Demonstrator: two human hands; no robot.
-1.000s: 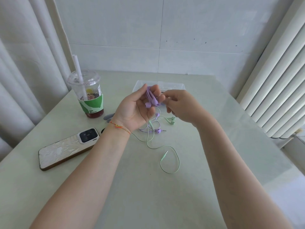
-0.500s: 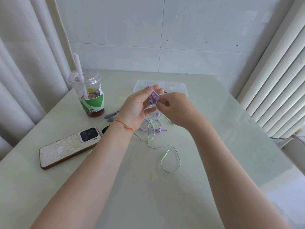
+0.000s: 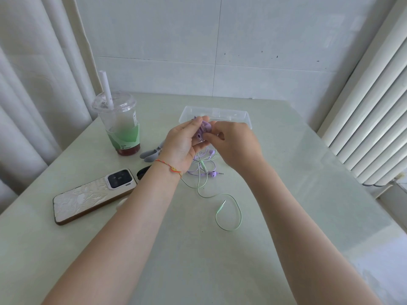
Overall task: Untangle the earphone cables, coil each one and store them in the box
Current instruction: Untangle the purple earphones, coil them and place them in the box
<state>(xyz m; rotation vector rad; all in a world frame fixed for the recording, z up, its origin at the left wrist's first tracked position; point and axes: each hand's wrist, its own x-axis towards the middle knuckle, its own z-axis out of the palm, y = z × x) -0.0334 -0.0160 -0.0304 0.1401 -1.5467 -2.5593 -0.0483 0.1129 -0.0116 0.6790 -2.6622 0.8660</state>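
Both hands are up over the middle of the table (image 3: 286, 172), working on the same little bundle. The left hand (image 3: 181, 144) is palm-up-ish with its fingers curled round a clump of purple earphone cable (image 3: 203, 132), thumb tucked underneath. The right hand (image 3: 233, 144) comes in from the other side, fingers bent and pinching at that same purple clump right where the two hands meet. You can see one purple earbud poking out between them, but how the strands are actually wound in there is too bunched up to tell.

Below the hands the rest of the cable hangs down to the table in a loose tangle. There's another purple earbud (image 3: 213, 174) lying on the table with a purple jack sticking out just beside it. Mixed into that is the green earphone cable (image 3: 239, 213), which snakes toward the near side, makes an open loop and ends with its green plug (image 3: 221, 208) lying inside the curve.

The clear plastic box (image 3: 231, 113) sits just behind the hands, lid off, partly hidden by them. I can't really make out what's inside.

Off to the left there's an iced drink cup (image 3: 120, 126) with a white straw and green sleeve, a phone (image 3: 92, 195) lying face down in a white patterned case, and some grey thing (image 3: 150, 154) peeking out from behind the left wrist. There's a red-orange string bracelet (image 3: 170, 168) on that wrist too.
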